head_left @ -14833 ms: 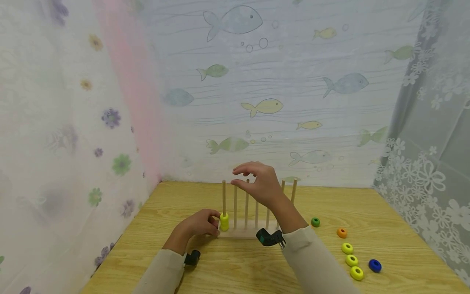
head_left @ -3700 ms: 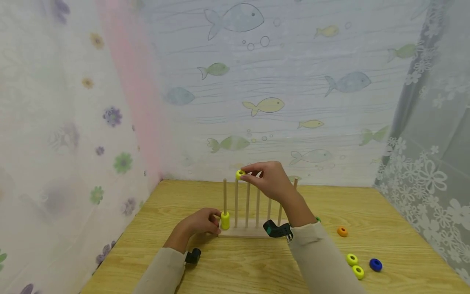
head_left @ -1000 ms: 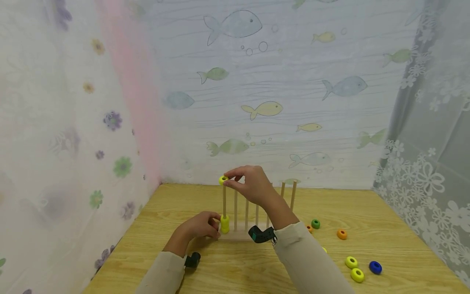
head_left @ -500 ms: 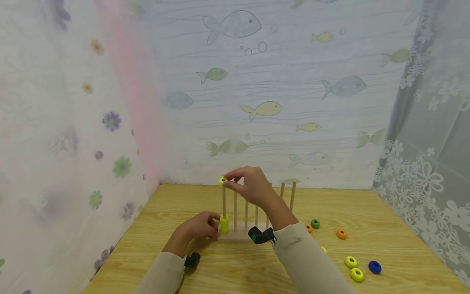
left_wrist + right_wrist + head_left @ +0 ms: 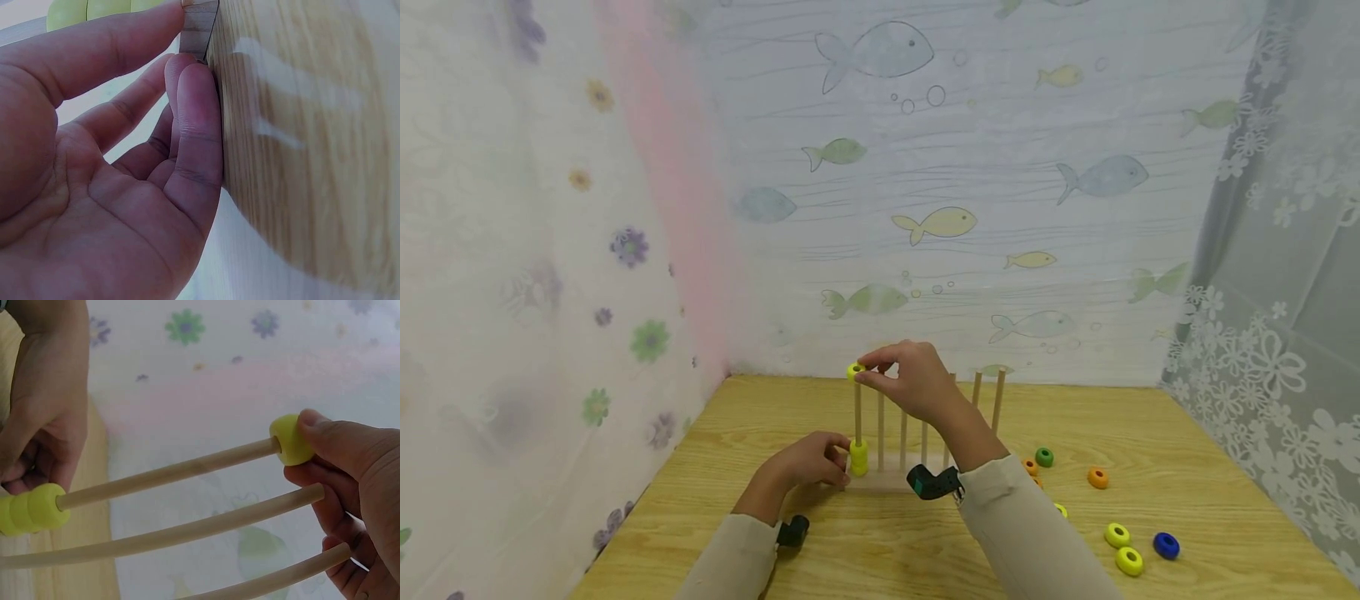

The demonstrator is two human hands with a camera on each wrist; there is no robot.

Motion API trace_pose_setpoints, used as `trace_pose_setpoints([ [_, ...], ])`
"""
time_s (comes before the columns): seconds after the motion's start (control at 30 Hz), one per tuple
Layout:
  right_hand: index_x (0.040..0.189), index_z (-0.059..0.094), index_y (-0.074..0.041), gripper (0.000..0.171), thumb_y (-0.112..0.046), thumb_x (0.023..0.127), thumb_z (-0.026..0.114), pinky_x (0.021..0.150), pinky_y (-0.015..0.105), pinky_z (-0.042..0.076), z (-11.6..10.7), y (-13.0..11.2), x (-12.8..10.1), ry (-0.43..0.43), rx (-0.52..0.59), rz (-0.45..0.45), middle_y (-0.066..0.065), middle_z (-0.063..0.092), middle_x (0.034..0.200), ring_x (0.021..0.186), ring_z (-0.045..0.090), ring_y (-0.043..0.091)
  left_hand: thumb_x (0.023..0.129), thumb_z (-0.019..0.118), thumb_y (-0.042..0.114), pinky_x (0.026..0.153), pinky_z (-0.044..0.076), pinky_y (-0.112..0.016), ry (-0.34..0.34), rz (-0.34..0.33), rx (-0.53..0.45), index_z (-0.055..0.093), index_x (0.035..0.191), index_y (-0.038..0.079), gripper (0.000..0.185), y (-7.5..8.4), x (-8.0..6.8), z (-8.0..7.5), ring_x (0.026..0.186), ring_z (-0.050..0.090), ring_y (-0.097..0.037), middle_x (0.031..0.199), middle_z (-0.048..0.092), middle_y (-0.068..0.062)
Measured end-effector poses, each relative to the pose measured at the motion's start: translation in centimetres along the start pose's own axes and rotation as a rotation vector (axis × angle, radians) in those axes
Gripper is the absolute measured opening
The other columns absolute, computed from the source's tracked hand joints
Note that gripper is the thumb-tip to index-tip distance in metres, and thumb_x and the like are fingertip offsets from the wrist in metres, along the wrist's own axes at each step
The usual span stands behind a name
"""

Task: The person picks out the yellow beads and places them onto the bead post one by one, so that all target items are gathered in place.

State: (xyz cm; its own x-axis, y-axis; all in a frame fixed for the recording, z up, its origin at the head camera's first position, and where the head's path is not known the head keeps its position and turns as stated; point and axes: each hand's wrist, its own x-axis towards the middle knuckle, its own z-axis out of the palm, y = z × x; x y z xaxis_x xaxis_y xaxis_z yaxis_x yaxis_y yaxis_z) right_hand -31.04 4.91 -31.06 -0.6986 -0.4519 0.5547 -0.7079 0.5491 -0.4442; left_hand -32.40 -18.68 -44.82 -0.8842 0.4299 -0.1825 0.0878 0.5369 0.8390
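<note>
The right hand [image 5: 913,385] pinches one yellow ring [image 5: 855,370] with its thumb and fingers. The ring sits right on the tip of the leftmost peg [image 5: 857,412] of the wooden peg stand [image 5: 887,479]. In the right wrist view the peg tip is just inside the hole of the ring.

The left hand [image 5: 808,460] rests on the table [image 5: 865,550] and grips the left end of the stand's base, thumb on top and fingers at its side. Just beside its fingers, two yellow rings [image 5: 858,457] are stacked at the bottom of the same peg.

The stand is near the middle of the table. About seven pegs can be seen, but the right hand hides some, so the count is not sure.

More rings lie loose toward the right edge of the table. One green ring [image 5: 1043,457] and one orange ring [image 5: 1098,477] lie farther back. Two yellow rings [image 5: 1117,535] and one blue ring [image 5: 1166,545] lie closer to the front edge. Another orange ring [image 5: 1030,466] peeks out beside the right sleeve.
</note>
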Motion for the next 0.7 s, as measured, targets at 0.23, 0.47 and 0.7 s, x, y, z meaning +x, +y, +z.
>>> trace_pose_setpoints([
  [0.23,0.111,0.082,-0.023,0.02,-0.036,0.096,0.075,0.066,0.029,0.049,0.06,0.02,-0.01,0.003,-0.008,0.002,-0.008,0.077,0.106,0.089,0.064,0.007,0.088,0.08,0.005,0.067,0.049,-0.032,0.0,0.0,-0.007,0.061,0.132,0.002,0.048,0.09,-0.1,-0.07,0.076,0.057,-0.019,0.099,0.066,-0.011],
  [0.47,0.11,0.082,-0.023,0.02,-0.036,0.096,0.076,0.067,0.029,0.049,0.11,0.11,-0.05,0.004,-0.002,0.013,-0.009,0.077,0.104,0.089,0.063,0.007,0.088,0.08,0.005,0.068,0.05,-0.032,-0.001,-0.002,-0.01,0.06,0.134,0.002,0.05,0.03,-0.01,-0.06,0.078,0.059,-0.019,0.101,0.067,-0.011],
  [0.7,0.11,0.082,-0.023,0.02,-0.036,0.096,0.076,0.069,0.031,0.05,0.19,0.25,-0.11,0.005,-0.004,0.004,-0.009,0.077,0.104,0.089,0.063,0.007,0.088,0.08,0.005,0.069,0.05,-0.032,0.003,-0.002,0.0,0.06,0.134,0.002,0.05,-0.03,-0.02,-0.06,0.079,0.059,-0.019,0.101,0.067,-0.011],
])
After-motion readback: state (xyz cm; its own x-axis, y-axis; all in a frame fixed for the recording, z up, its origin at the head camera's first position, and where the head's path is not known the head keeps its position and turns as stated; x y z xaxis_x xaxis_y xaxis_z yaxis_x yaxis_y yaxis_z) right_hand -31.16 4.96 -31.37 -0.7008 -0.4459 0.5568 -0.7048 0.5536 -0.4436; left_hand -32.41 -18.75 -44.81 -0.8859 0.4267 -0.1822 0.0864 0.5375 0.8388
